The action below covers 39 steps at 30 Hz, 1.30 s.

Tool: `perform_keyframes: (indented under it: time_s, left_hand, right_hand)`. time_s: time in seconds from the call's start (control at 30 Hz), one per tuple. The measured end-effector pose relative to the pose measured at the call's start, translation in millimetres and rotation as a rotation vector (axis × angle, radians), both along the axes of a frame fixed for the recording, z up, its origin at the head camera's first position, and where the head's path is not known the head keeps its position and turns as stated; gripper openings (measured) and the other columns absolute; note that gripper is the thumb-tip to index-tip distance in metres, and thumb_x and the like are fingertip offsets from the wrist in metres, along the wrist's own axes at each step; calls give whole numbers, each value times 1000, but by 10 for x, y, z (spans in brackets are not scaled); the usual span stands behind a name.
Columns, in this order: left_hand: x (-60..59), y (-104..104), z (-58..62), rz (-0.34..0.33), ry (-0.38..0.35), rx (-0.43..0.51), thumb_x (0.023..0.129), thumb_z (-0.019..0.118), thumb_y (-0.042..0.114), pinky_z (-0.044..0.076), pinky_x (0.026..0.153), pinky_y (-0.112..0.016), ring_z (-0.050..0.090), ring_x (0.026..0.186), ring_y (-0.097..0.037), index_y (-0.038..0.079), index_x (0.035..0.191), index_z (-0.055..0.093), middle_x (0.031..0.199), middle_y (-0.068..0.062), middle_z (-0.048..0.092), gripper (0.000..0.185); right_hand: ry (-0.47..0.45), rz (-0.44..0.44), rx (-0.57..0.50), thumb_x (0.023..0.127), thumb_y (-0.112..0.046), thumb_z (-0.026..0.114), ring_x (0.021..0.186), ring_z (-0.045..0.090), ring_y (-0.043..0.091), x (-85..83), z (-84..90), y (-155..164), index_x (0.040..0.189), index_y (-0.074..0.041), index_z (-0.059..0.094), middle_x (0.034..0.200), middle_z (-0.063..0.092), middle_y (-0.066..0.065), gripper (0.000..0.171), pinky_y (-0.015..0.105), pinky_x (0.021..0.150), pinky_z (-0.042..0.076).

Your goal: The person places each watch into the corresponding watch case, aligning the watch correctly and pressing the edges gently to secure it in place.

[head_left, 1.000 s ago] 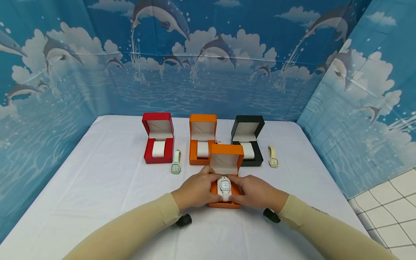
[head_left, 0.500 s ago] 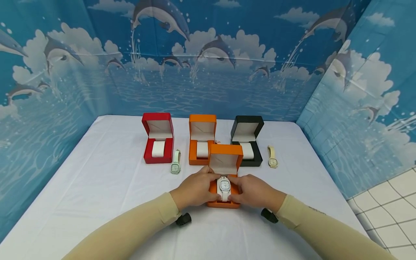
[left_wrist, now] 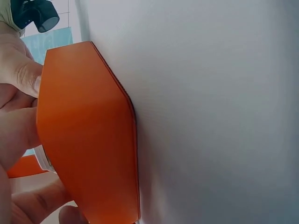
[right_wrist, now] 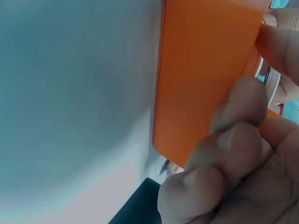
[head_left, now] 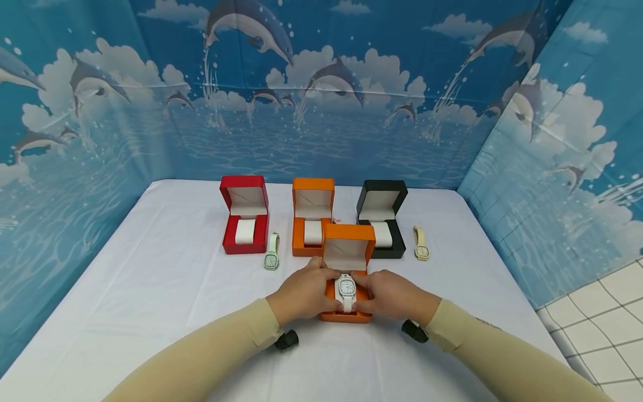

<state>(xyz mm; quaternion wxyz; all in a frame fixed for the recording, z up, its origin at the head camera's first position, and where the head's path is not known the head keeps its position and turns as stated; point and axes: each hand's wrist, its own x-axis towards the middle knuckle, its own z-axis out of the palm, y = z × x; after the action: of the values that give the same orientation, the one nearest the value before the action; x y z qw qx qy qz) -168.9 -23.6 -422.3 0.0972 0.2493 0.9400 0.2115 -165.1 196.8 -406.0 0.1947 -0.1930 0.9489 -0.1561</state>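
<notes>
An open orange watch box (head_left: 348, 245) stands near the front middle of the table, with a white watch (head_left: 347, 287) on the cushion inside. My left hand (head_left: 321, 290) grips the box from the left, its fingers reaching to the watch. My right hand (head_left: 370, 291) grips it from the right in the same way. In the left wrist view the orange box (left_wrist: 88, 135) fills the left side, with my fingers (left_wrist: 18, 74) on its wall. The right wrist view shows my fingers (right_wrist: 233, 140) curled round the orange box (right_wrist: 205, 70), and the watch's edge (right_wrist: 273, 81) beyond.
Behind stand three open boxes: red (head_left: 244, 215), orange (head_left: 313, 215) and black (head_left: 382, 218), each with a bare white cushion. A pale green watch (head_left: 272, 251) and a cream watch (head_left: 421, 244) lie flat on the white tablecloth (head_left: 150, 290). Blue dolphin backdrops wall in three sides.
</notes>
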Motion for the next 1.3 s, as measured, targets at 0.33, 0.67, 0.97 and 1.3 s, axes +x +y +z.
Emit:
perform_keyframes:
  time_s: [0.33, 0.67, 0.97, 1.3]
  left_hand:
    - [-5, 9, -7, 24, -21, 24, 83, 88, 46, 55, 81, -26, 58, 84, -14, 14, 136, 70, 118, -3, 53, 64]
    - [-1, 16, -9, 18, -9, 7, 84, 88, 45, 54, 79, -26, 57, 82, -14, 16, 135, 71, 116, -4, 54, 61]
    - [16, 24, 1, 10, 8, -14, 84, 86, 45, 53, 75, -24, 56, 79, -13, 17, 135, 72, 116, -5, 56, 60]
    - [2, 44, 8, 27, -9, -15, 84, 87, 45, 54, 76, -25, 56, 81, -14, 18, 135, 72, 115, -4, 56, 59]
  right_hand:
    - [29, 20, -3, 89, -38, 85, 72, 50, 14, -36, 25, 5, 152, -8, 56, 70, 50, -3, 75, 26, 63, 39]
    - [13, -23, 10, 87, -36, 87, 76, 51, 16, -43, 44, -53, 149, -10, 59, 72, 56, -2, 73, 29, 68, 42]
    - [-5, -44, 16, 84, -37, 90, 78, 53, 17, -66, 29, -51, 145, -13, 64, 78, 59, -2, 71, 29, 69, 43]
    - [12, 28, 55, 89, -36, 86, 73, 51, 16, -59, 84, -46, 148, -12, 61, 74, 54, -1, 69, 29, 65, 40]
